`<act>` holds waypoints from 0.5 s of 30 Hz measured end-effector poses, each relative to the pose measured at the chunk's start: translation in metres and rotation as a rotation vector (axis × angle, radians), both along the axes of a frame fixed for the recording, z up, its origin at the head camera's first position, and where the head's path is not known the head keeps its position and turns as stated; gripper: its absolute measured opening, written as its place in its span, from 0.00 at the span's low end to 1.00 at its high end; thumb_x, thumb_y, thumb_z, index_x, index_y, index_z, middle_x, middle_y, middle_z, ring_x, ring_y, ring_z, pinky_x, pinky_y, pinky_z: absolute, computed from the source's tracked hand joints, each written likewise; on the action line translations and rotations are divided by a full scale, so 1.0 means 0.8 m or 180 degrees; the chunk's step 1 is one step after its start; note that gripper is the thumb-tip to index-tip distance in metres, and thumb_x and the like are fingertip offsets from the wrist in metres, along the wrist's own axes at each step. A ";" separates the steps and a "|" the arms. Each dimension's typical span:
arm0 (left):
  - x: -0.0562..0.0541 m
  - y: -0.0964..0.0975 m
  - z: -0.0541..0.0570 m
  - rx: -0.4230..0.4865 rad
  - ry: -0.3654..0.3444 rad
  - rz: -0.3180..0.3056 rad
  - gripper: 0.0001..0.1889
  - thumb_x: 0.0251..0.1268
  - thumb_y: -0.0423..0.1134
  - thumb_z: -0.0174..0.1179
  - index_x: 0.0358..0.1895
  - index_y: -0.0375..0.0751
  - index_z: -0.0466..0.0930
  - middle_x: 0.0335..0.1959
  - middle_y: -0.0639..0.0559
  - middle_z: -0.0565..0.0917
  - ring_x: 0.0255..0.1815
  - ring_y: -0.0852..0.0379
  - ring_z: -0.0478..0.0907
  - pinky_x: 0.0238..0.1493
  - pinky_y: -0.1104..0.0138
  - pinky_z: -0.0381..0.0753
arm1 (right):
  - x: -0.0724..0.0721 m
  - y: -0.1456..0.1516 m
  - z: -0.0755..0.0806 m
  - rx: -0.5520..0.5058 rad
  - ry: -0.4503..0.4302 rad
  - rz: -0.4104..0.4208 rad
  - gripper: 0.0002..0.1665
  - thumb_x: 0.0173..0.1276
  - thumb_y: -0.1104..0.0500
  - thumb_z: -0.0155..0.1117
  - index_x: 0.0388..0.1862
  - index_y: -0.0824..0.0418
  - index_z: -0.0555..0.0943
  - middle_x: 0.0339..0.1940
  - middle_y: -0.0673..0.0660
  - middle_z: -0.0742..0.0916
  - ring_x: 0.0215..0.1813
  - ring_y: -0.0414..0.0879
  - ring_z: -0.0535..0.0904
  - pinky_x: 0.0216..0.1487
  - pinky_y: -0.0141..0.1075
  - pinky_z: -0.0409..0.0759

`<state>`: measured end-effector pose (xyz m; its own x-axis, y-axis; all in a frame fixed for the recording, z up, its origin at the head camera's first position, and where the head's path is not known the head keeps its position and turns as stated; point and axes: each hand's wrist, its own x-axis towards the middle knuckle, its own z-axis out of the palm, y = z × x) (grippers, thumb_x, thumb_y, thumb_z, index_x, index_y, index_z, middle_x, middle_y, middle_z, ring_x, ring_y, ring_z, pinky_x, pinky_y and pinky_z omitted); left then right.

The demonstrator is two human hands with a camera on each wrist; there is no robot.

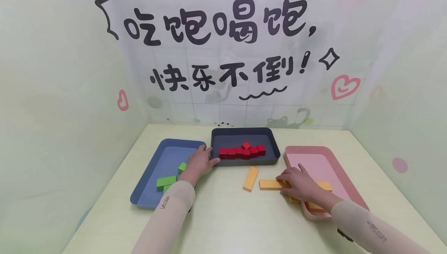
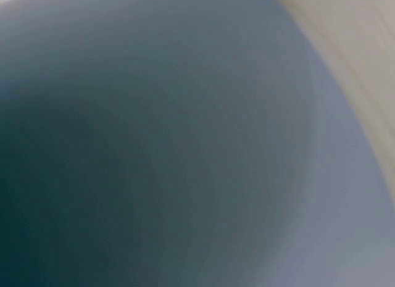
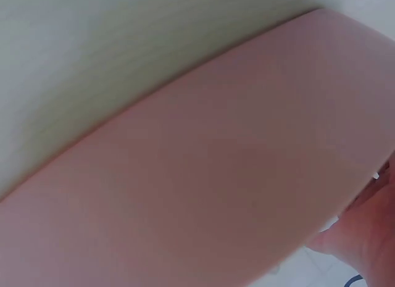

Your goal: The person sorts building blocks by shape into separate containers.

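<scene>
My left hand [image 1: 200, 162] reaches over the right rim of the blue tray [image 1: 140, 182]. Its fingers are loosely extended, with the thumb by the dark grey tray's [image 1: 244, 131] front left corner. Green blocks [image 1: 166, 183] lie in the blue tray, partly hidden by my forearm. My right hand [image 1: 298, 183] is at the left side of the pink tray [image 1: 343, 180], where its thumb and fingers pinch the right end of a yellow-orange block [image 1: 270, 184]. More yellow-orange blocks [image 1: 324, 186] show around and beneath this hand.
Several red cubes [image 1: 239, 152] sit in the dark grey tray, one on top of the others. A separate yellow-orange block [image 1: 250, 179] lies on the table [image 1: 237, 223] between the hands. A wall with writing stands behind the trays.
</scene>
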<state>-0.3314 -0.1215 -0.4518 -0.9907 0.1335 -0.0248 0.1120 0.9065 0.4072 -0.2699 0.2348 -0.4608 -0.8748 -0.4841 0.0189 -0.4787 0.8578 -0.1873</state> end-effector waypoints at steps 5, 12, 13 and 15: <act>0.000 -0.001 0.002 -0.0013 0.0016 -0.0004 0.36 0.71 0.56 0.58 0.73 0.36 0.65 0.74 0.33 0.61 0.72 0.32 0.60 0.68 0.42 0.62 | -0.001 -0.003 0.000 0.0067 0.0061 0.0002 0.21 0.56 0.55 0.78 0.49 0.57 0.87 0.42 0.50 0.86 0.50 0.51 0.78 0.66 0.71 0.52; -0.002 -0.001 -0.002 -0.0090 0.0025 -0.0004 0.36 0.71 0.57 0.58 0.73 0.36 0.65 0.73 0.33 0.62 0.70 0.32 0.63 0.67 0.42 0.64 | -0.001 -0.006 0.003 0.0018 0.0032 0.0005 0.20 0.57 0.54 0.78 0.49 0.57 0.87 0.41 0.49 0.85 0.49 0.48 0.79 0.67 0.71 0.52; -0.002 -0.001 -0.002 -0.0087 0.0028 -0.0004 0.36 0.71 0.57 0.58 0.73 0.36 0.65 0.73 0.33 0.62 0.70 0.32 0.63 0.67 0.42 0.64 | 0.000 -0.006 0.004 -0.0016 0.0046 0.0025 0.19 0.58 0.55 0.78 0.49 0.57 0.87 0.42 0.49 0.85 0.50 0.49 0.79 0.67 0.71 0.52; -0.002 -0.001 -0.002 -0.0077 0.0033 -0.0007 0.36 0.71 0.56 0.58 0.73 0.36 0.65 0.73 0.33 0.62 0.70 0.32 0.63 0.67 0.42 0.64 | 0.000 -0.006 0.008 -0.0091 0.0084 0.0071 0.18 0.59 0.56 0.76 0.48 0.57 0.87 0.42 0.50 0.86 0.51 0.50 0.79 0.66 0.71 0.52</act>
